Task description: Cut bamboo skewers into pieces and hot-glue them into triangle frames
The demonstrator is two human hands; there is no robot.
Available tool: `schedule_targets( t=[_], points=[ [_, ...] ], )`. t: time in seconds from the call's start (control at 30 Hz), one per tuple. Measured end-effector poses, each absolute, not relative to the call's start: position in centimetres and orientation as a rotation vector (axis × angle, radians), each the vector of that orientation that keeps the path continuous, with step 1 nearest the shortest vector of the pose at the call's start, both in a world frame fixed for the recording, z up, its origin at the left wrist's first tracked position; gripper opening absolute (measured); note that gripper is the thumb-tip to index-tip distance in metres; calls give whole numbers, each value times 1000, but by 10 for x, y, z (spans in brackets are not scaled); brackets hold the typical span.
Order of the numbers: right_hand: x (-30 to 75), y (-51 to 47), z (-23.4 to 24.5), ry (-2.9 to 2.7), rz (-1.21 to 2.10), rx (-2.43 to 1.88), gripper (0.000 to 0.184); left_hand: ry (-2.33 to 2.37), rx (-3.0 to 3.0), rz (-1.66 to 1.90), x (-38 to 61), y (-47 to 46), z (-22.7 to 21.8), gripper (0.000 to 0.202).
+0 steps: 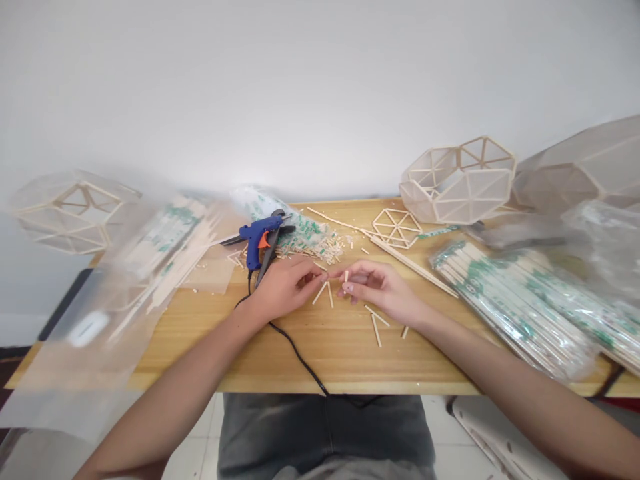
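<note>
- While the bare right hand [375,287] pinched a short, pale wooden stick [347,275] between thumb and fingertips, just right of the left hand, so narrow a grip risked letting it twist or slip.
- The bare left hand [287,288] had its thumb and forefinger drawn nearly together at the tip of a V of two thin, pale wooden sticks [331,295]; whether they gripped it could not be told. A brush of those fingertips could have skewed the V.
- The held stick's long axis ran nearly up and down the view, one end towards the wall; the V's point faced the wall, its legs spreading towards the person.
- Farther out, the thin black cord [295,343] of the blue plastic glue gun [257,245] passed under the left forearm, where a snag could have dragged the gun across the wooden table [350,377].
</note>
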State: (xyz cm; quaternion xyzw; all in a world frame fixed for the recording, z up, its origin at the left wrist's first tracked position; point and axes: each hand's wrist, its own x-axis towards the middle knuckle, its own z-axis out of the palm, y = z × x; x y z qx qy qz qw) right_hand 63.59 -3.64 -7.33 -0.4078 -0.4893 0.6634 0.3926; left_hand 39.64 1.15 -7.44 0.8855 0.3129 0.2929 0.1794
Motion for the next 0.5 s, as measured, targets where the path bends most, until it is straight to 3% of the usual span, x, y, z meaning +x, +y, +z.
schedule_targets(
  t=[0.5],
  points=[
    [636,-37,-75,-1216,1716,-1010,31,873,2502,810,396,12,-74,19]
  ],
)
